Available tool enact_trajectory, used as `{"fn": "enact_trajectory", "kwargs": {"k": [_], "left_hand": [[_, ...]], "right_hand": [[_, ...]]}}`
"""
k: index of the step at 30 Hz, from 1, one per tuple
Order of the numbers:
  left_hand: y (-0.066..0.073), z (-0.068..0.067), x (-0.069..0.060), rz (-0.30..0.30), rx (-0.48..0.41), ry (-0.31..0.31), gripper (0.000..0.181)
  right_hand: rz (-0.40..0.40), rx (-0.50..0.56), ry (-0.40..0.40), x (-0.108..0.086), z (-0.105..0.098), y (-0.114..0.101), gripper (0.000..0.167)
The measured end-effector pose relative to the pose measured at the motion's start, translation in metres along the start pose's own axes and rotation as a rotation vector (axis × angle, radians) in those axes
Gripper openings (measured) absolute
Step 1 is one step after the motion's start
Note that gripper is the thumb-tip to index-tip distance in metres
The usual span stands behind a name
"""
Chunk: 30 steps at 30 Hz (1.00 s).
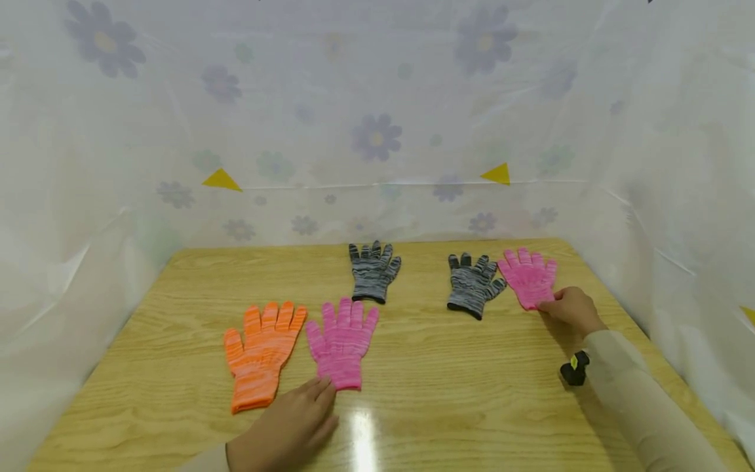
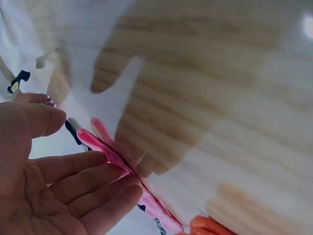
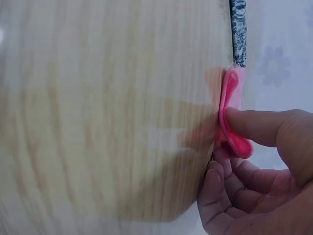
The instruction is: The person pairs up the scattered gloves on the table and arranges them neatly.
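Observation:
At the far right of the table, my right hand (image 1: 573, 310) pinches the cuff of a pink knitted glove (image 1: 532, 280). In the right wrist view the thumb lies on top of the pink cuff (image 3: 234, 93), with fingers curled below it. Near the front, my left hand (image 1: 290, 425) touches the cuff of a second pink glove (image 1: 342, 347). Its fingers are nearly straight in the left wrist view, the thumb apart from them. Left of that glove lies an orange glove (image 1: 259, 359), palm flat and fingers pointing away.
Two grey-black striped gloves lie farther back, one near the middle (image 1: 371, 275) and one beside the right pink glove (image 1: 470, 288). The wooden table (image 1: 448, 406) is enclosed by white flowered sheeting (image 1: 307, 118). A black device (image 1: 575, 369) sits at the right wrist.

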<state>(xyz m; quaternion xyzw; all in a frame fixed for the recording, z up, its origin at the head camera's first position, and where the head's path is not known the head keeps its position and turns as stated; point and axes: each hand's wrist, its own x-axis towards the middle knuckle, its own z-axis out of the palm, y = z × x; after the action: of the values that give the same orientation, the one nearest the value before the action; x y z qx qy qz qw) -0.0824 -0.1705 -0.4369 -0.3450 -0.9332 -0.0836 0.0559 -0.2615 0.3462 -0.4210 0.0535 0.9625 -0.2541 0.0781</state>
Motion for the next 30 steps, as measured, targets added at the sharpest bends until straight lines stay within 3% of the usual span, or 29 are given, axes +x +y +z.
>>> {"fn": "enact_trajectory", "kwargs": {"k": [4,9,16,19,25,30], "left_hand": [[-0.003,0.001,0.002,0.036,0.012,0.082,0.033],[-0.009,0.002,0.006,0.056,0.006,0.087,0.032],[-0.013,0.007,0.004,0.057,-0.003,0.115,0.037],[-0.014,0.007,0.002,0.061,-0.008,0.124,0.041],[-0.013,0.004,-0.003,0.002,-0.064,-0.004,0.047],[-0.015,0.004,-0.003,0.002,-0.072,-0.052,0.050]], "right_hand": [[0.008,0.028,0.025,0.000,-0.001,0.001,0.036],[0.023,0.081,0.083,0.001,-0.001,0.004,0.047],[0.089,0.427,0.038,0.001,0.002,0.007,0.054],[0.084,0.479,0.066,-0.002,0.002,0.007,0.053],[0.015,0.331,0.182,-0.008,-0.001,0.001,0.052],[-0.013,0.414,0.221,-0.008,-0.005,-0.005,0.053]]}}
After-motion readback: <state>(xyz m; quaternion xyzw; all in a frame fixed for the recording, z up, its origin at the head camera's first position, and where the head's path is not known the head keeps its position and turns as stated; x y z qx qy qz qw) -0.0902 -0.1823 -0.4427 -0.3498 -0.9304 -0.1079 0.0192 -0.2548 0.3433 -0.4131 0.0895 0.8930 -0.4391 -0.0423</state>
